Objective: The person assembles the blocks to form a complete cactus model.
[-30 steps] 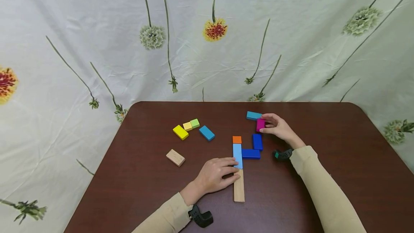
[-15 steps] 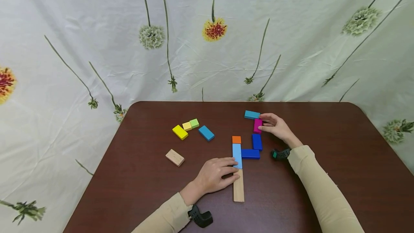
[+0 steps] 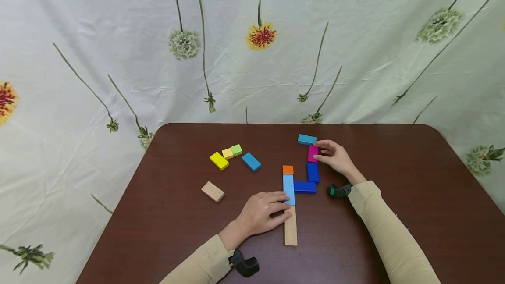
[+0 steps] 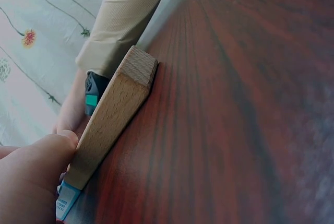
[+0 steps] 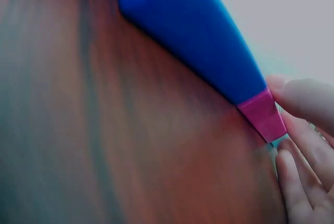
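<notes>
My right hand (image 3: 334,158) pinches a small magenta block (image 3: 313,153) between thumb and fingers. In the right wrist view the magenta block (image 5: 263,115) lines up against the end of a dark blue block (image 5: 193,31). At its far end, by my fingertips, is a blue block (image 3: 307,139). My left hand (image 3: 258,214) rests its fingertips on the left side of a light blue block (image 3: 289,187) and a plain wooden block (image 3: 290,229), which lie end to end. An orange block (image 3: 288,169) tops that column. A second dark blue block (image 3: 305,187) joins the column to the upright one.
Left of the column lie a blue block (image 3: 251,161), a yellow block (image 3: 219,161), a small pale yellow block (image 3: 227,153), a green block (image 3: 236,150) and a loose wooden block (image 3: 213,192). The brown table (image 3: 177,240) ends before a flowered cloth (image 3: 130,12).
My right hand has shifted left and slightly nearer, bringing the magenta block in line above the dark blue one. The blue block at the far end has slid slightly left. My left hand stays put.
</notes>
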Action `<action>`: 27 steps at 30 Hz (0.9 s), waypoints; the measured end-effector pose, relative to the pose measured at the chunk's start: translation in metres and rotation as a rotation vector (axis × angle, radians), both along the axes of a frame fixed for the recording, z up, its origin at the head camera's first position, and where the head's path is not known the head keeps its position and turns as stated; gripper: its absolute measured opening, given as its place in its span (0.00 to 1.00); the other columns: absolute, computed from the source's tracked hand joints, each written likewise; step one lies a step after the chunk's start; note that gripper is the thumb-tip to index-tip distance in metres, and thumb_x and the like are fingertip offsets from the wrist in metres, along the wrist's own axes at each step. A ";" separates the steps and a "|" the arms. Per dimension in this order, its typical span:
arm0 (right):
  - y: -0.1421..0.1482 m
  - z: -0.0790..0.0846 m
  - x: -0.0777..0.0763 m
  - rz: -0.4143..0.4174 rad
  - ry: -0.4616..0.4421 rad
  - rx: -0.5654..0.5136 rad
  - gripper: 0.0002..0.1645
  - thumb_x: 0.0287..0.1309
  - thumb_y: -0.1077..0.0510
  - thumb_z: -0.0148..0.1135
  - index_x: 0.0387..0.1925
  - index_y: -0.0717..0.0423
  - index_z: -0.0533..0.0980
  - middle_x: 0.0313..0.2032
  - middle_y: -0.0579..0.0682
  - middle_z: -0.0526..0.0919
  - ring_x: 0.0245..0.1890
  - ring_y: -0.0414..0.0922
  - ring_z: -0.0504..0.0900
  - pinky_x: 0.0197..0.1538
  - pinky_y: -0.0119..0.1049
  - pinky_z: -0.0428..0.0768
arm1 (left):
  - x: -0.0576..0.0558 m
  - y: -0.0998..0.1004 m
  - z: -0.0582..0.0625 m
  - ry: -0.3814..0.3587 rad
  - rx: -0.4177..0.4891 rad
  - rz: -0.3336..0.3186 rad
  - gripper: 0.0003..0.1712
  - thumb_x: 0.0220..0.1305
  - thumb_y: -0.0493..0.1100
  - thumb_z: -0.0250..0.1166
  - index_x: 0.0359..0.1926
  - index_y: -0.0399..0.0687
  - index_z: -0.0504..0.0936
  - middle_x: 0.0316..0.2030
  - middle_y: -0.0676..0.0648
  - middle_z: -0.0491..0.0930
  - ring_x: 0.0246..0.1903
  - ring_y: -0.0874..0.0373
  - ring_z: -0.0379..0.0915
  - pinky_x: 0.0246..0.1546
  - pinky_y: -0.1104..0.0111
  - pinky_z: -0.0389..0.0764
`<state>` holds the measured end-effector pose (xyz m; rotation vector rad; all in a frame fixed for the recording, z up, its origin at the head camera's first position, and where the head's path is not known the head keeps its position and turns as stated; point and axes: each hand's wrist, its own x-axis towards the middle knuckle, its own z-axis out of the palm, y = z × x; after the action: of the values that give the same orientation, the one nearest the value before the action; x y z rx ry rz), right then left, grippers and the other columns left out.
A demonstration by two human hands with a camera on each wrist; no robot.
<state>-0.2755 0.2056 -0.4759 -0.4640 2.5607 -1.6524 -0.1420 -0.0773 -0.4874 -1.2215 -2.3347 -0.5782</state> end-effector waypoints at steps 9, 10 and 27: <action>-0.008 0.012 0.011 0.019 0.053 0.047 0.25 0.58 0.64 0.63 0.56 0.69 0.70 0.55 0.66 0.73 0.54 0.59 0.70 0.58 0.53 0.66 | 0.000 0.000 0.001 0.004 0.009 -0.011 0.12 0.58 0.53 0.66 0.40 0.55 0.88 0.45 0.54 0.82 0.52 0.63 0.74 0.50 0.71 0.74; -0.010 0.016 0.014 0.024 0.058 0.048 0.25 0.58 0.65 0.62 0.56 0.71 0.69 0.55 0.67 0.73 0.54 0.60 0.70 0.58 0.54 0.66 | -0.001 0.000 0.000 0.004 0.009 -0.011 0.12 0.58 0.53 0.66 0.39 0.55 0.88 0.45 0.54 0.82 0.52 0.63 0.74 0.51 0.71 0.74; -0.018 0.029 0.027 0.044 0.110 0.040 0.23 0.59 0.69 0.59 0.55 0.73 0.69 0.55 0.69 0.72 0.55 0.63 0.69 0.58 0.57 0.65 | 0.000 0.000 -0.001 0.019 0.023 -0.022 0.12 0.58 0.52 0.66 0.39 0.54 0.88 0.45 0.53 0.82 0.51 0.62 0.75 0.52 0.71 0.73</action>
<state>-0.2486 0.1879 -0.4465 -0.6201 2.6340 -1.6010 -0.1425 -0.0770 -0.4879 -1.2381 -2.2948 -0.5969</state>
